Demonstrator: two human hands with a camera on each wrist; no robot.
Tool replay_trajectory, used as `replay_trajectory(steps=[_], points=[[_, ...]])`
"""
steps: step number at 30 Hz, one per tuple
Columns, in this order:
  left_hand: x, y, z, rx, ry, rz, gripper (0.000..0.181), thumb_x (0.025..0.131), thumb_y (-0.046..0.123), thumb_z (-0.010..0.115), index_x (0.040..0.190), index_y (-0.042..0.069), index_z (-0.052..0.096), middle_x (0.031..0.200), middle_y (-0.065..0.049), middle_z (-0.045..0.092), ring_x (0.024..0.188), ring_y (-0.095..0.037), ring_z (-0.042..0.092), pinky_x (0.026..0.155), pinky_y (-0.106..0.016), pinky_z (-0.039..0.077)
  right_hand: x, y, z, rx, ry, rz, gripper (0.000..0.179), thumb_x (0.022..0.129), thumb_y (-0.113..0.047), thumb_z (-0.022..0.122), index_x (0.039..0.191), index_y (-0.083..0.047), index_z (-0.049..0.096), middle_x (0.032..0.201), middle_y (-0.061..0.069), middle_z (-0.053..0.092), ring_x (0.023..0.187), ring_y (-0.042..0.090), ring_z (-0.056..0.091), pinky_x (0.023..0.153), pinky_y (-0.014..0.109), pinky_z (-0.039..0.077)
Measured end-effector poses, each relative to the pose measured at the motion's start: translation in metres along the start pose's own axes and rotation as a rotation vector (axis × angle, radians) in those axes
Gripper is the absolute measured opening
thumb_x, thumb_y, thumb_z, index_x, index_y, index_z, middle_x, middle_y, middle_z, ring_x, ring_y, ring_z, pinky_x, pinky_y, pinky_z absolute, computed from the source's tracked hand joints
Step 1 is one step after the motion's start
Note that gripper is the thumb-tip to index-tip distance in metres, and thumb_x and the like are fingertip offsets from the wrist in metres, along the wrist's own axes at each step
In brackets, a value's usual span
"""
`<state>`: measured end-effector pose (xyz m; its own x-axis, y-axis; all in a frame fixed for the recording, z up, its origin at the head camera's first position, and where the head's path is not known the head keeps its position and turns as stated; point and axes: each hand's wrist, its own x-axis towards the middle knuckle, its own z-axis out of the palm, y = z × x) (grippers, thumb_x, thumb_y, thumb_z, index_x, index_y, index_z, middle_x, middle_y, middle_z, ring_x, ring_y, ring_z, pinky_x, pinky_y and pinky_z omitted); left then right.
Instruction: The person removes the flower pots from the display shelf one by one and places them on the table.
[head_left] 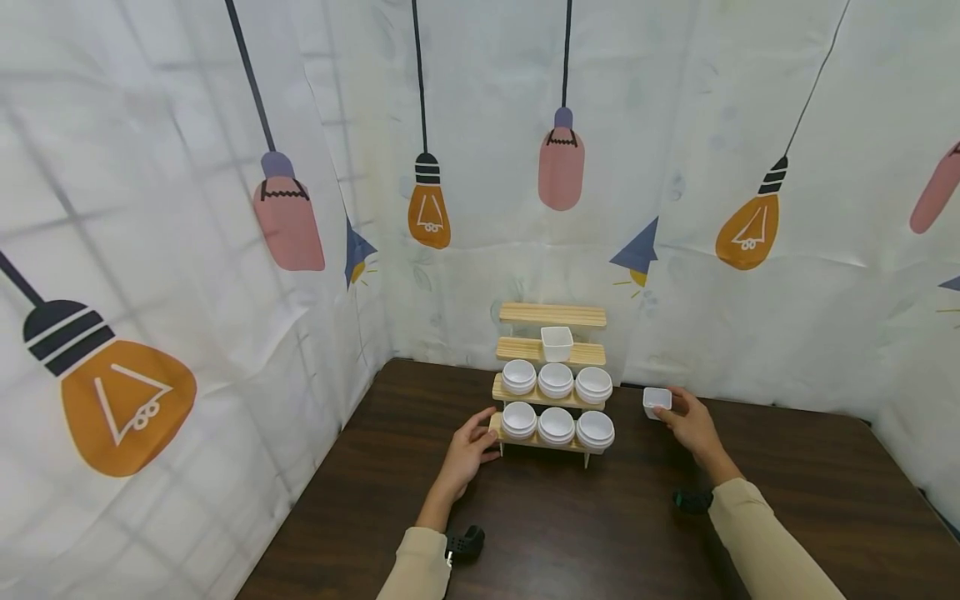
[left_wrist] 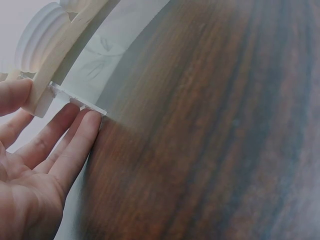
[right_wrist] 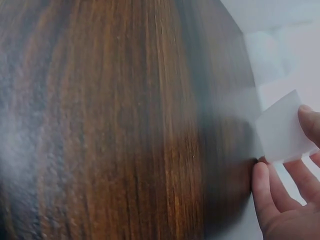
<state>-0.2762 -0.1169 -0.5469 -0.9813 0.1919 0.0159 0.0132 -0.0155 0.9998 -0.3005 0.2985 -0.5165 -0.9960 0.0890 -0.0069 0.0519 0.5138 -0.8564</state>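
A tiered wooden stand [head_left: 552, 314] with white legs stands on the table near the wall. Several white round bowls [head_left: 557, 427] line its two lower steps, and one white square bowl [head_left: 557, 343] sits on the step above. My left hand [head_left: 463, 458] grips the left end of the lowest step; in the left wrist view the thumb lies on the wooden plank [left_wrist: 75, 40] and other fingers touch the white leg [left_wrist: 80, 100]. To the right of the stand, my right hand [head_left: 697, 429] pinches a second white square bowl [right_wrist: 284, 129] between thumb and fingers, low over the table.
The dark wooden table [head_left: 570, 533] spreads in front and to both sides. A white wall covering [head_left: 480, 283] printed with lamps hangs directly behind the stand and along the left. The top step of the stand carries nothing.
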Motion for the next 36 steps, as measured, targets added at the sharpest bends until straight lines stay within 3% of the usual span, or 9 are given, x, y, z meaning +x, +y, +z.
replay_trajectory(steps=[4, 9, 16, 23, 36], points=[[0.0, 0.0, 0.0, 0.007, -0.006, 0.012, 0.049, 0.106, 0.012, 0.054, 0.154, 0.008, 0.045, 0.126, -0.021, 0.067, 0.109, -0.021, 0.067, 0.092, -0.043, 0.062, 0.001, 0.002, -0.002, -0.004, 0.0, -0.009, 0.067, 0.104, -0.021, 0.062, 0.157, 0.005, 0.03, 0.152, 0.037, 0.04, 0.131, 0.048, 0.053, 0.077, 0.021, 0.053], [-0.001, 0.0, 0.0, 0.006, -0.005, 0.015, 0.048, 0.106, 0.011, 0.054, 0.153, 0.008, 0.045, 0.123, -0.021, 0.067, 0.109, -0.023, 0.067, 0.092, -0.045, 0.062, 0.003, 0.005, -0.002, -0.005, -0.008, -0.018, 0.067, 0.104, -0.021, 0.061, 0.157, 0.005, 0.028, 0.153, 0.038, 0.038, 0.134, 0.051, 0.049, 0.081, 0.026, 0.055], [-0.001, 0.0, -0.001, 0.004, -0.003, 0.013, 0.048, 0.106, 0.011, 0.054, 0.154, 0.008, 0.045, 0.122, -0.021, 0.068, 0.109, -0.023, 0.067, 0.092, -0.045, 0.062, 0.008, 0.012, 0.0, -0.009, 0.006, -0.022, 0.066, 0.105, -0.021, 0.061, 0.157, 0.004, 0.03, 0.151, 0.037, 0.042, 0.131, 0.048, 0.052, 0.077, 0.022, 0.053], [-0.001, 0.001, 0.0, 0.009, -0.005, 0.013, 0.048, 0.106, 0.011, 0.053, 0.154, 0.008, 0.045, 0.122, -0.021, 0.068, 0.109, -0.022, 0.067, 0.092, -0.045, 0.062, 0.012, 0.016, -0.002, -0.015, -0.01, -0.013, 0.067, 0.105, -0.023, 0.059, 0.157, 0.005, 0.028, 0.151, 0.038, 0.041, 0.131, 0.049, 0.051, 0.082, 0.029, 0.055], [-0.001, 0.0, 0.0, 0.012, -0.003, 0.01, 0.049, 0.106, 0.011, 0.053, 0.154, 0.008, 0.045, 0.12, -0.02, 0.068, 0.107, -0.02, 0.067, 0.092, -0.043, 0.062, 0.018, 0.022, -0.004, -0.007, -0.039, -0.014, 0.068, 0.106, -0.025, 0.058, 0.158, 0.005, 0.027, 0.153, 0.038, 0.039, 0.133, 0.049, 0.048, 0.084, 0.03, 0.055]])
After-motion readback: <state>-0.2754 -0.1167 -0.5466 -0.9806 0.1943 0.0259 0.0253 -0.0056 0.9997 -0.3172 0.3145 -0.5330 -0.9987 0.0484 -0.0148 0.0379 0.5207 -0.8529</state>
